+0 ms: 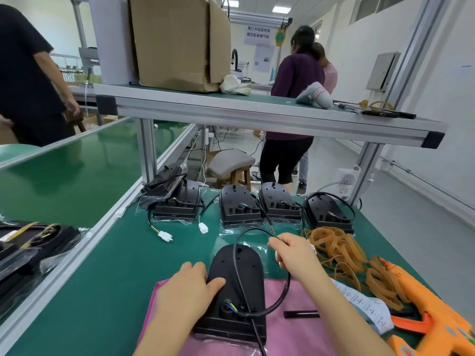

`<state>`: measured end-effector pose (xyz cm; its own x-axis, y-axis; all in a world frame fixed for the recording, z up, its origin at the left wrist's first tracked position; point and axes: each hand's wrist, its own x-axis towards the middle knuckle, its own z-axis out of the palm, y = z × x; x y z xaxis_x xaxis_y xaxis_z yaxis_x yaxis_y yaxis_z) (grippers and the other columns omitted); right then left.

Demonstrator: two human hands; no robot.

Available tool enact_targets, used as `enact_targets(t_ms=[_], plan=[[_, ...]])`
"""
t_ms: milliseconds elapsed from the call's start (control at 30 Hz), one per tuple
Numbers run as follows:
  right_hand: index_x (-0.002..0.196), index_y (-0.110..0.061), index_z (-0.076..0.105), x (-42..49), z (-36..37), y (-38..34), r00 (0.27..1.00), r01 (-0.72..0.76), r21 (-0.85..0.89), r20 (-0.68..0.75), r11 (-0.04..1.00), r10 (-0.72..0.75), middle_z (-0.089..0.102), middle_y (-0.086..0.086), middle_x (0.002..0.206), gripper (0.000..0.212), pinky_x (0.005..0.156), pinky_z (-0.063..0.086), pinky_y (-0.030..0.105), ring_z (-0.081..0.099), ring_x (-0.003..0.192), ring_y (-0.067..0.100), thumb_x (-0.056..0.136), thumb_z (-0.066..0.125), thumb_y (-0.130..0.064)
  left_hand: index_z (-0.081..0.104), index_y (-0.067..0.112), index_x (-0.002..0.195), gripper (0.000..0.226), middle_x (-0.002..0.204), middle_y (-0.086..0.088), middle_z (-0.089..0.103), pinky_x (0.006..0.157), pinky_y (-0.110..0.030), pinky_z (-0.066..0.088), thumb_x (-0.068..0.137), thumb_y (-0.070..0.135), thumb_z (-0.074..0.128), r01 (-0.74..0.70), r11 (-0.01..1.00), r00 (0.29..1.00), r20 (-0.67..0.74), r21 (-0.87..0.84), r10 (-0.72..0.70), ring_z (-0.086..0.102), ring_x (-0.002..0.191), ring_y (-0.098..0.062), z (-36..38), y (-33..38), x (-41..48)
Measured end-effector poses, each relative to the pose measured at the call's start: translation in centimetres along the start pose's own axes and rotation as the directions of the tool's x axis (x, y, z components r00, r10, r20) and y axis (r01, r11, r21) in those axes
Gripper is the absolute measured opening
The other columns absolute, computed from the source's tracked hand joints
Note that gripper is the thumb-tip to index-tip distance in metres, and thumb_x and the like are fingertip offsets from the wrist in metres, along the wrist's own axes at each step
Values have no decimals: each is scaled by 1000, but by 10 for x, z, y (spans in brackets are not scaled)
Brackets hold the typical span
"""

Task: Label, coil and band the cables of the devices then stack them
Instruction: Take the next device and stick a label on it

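Observation:
A black device (237,283) lies on a pink cloth (295,335) in front of me. My left hand (190,286) rests on the device's left side, thumb on its top. My right hand (293,250) pinches the device's black cable (240,240) near its white connector, and the cable arcs in a loop over the device. Several more black devices (241,209) with loose cables stand in a row at the back of the green table (102,273). A heap of tan rubber bands (341,250) lies at the right, beside a white label strip (367,307).
An orange labelling gun (437,319) lies at the right front. Bagged black devices (30,247) sit on the conveyor at the left. An aluminium shelf (257,111) with a cardboard box (177,39) spans above. People stand beyond it, and a stool (231,163).

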<state>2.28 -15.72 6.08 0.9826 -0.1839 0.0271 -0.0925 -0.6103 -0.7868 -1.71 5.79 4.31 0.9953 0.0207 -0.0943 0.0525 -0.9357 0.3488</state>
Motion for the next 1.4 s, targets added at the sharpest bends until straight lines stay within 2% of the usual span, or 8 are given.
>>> enact_targets(t_ms=[167,400,567,667,767,900,1067,1400], plan=[[123,-43,46,-11,-16,20,998,2,-135,-56,991,-9,63,-2,69,39,65,49,33,60,63,17,93,44,-19,50,32,131,37,143,18,36,111,-20,25,95,36,54,-394,902,917,-15,-178,398,30,134,-4,4,4,1],[126,-46,47,-10,-27,37,992,-53,-622,-119,781,-28,67,-4,107,43,75,50,31,62,91,20,92,37,-22,44,32,143,46,157,16,28,113,-18,17,98,39,48,-379,920,920,63,-100,386,18,145,0,5,5,6],[120,-30,55,-10,-14,47,1000,-2,-761,-10,648,-9,58,0,112,32,76,47,33,61,99,23,93,39,-26,48,39,139,39,149,20,39,111,-18,21,101,45,39,-449,886,893,-80,-115,442,26,141,1,6,12,5],[107,-24,59,-11,-14,49,1000,28,-720,22,693,-17,55,2,109,28,76,46,33,61,98,23,97,35,-35,35,50,143,43,155,27,18,119,-23,2,100,50,40,-565,809,817,27,-165,576,0,144,7,12,19,7],[83,-20,59,-12,-42,51,999,2,-619,-39,785,-34,59,-1,91,30,68,46,32,60,84,20,97,35,-31,41,53,138,39,157,27,13,120,-27,-4,99,51,40,-594,795,785,125,-122,606,-2,146,4,20,22,10],[84,-24,68,-18,-95,61,990,-94,-742,-1,664,139,66,-6,80,29,68,52,31,61,76,12,85,52,-48,45,53,135,37,156,29,12,119,-26,-6,98,52,42,-594,795,785,124,-128,607,-1,146,5,24,20,12],[62,-26,51,-22,-92,68,918,-146,-809,104,570,382,52,-9,64,37,54,35,25,51,63,13,64,65,-60,45,53,135,37,156,29,11,120,-27,-6,98,51,43,-587,797,786,134,-140,603,-1,146,5,25,21,11],[89,-23,55,-16,-70,69,935,-133,-777,108,616,338,59,-7,80,22,62,42,26,57,75,13,77,61,-41,47,52,134,37,157,28,14,121,-28,-4,97,51,45,-572,805,792,148,-156,592,1,146,5,25,22,13]])
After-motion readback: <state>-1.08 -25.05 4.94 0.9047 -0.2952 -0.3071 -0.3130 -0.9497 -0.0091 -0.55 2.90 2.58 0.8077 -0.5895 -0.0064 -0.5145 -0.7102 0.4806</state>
